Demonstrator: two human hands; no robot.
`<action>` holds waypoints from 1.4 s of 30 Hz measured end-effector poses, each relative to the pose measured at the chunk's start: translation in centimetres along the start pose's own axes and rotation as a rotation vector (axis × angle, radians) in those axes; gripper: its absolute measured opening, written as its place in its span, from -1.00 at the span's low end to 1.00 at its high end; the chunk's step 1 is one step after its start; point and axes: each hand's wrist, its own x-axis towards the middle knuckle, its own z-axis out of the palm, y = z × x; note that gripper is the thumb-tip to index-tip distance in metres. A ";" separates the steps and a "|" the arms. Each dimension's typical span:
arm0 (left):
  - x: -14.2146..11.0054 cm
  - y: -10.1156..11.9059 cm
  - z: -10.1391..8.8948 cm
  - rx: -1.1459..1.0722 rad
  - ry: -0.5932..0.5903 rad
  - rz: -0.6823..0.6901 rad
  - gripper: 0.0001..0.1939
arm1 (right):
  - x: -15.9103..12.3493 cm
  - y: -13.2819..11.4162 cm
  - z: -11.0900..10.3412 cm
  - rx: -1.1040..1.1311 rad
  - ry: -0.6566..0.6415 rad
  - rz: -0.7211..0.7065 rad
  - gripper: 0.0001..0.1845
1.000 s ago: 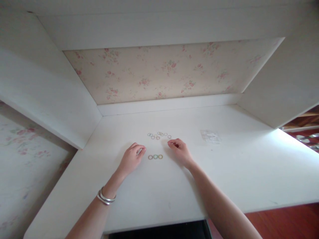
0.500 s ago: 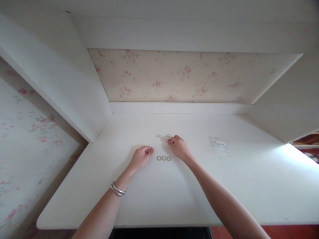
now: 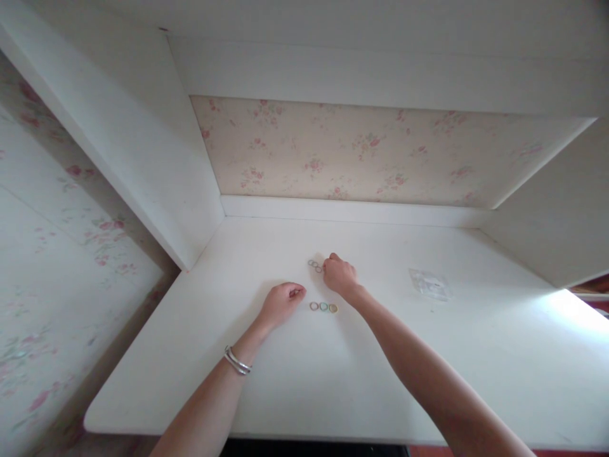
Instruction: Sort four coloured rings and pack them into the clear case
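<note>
Three thin rings, a reddish-brown ring (image 3: 314, 306), a green ring (image 3: 324, 306) and a yellowish ring (image 3: 333, 308), lie side by side in a row on the white desk. Behind them is a loose group of small pale rings (image 3: 314, 265), partly covered by my right hand (image 3: 339, 273). That hand rests at the group's right side, fingers curled down and closed; its fingertips are mostly hidden. My left hand (image 3: 284, 301) lies on the desk just left of the row, thumb and fingers pinched together. What is between them, if anything, is too small to make out.
A clear plastic bag (image 3: 431, 284) lies on the desk (image 3: 380, 381) to the right. White panels stand on the left and right, with an overhead shelf (image 3: 361, 76) above. Floral wallpaper (image 3: 314, 152) shows at the back.
My view has tilted and shifted slightly, so everything sits further right. My right hand has turned its fingers downward and now hides the right part of the ring group. The left hand stays pinched.
</note>
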 end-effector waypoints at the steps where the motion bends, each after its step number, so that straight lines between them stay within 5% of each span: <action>1: 0.0 -0.1 0.0 0.015 -0.001 0.001 -0.66 | 0.1 -0.1 0.0 -0.015 -0.011 -0.002 -0.69; 12: 0.0 0.0 0.0 0.017 0.000 0.007 -0.67 | -0.7 -1.1 -1.0 -0.116 -0.017 -0.070 -0.67; 18: -0.1 0.2 -0.1 0.061 -0.004 0.012 -0.67 | -4.8 0.9 -2.4 -0.089 0.051 -0.286 -0.73; 26: 0.0 -0.1 -0.1 0.045 -0.013 0.016 -0.70 | -10.0 3.6 0.1 0.023 0.038 -0.385 -0.76; 42: 0.0 -0.2 0.0 0.033 0.000 0.026 -0.71 | -10.3 3.2 -0.1 -0.028 0.013 -0.466 -0.75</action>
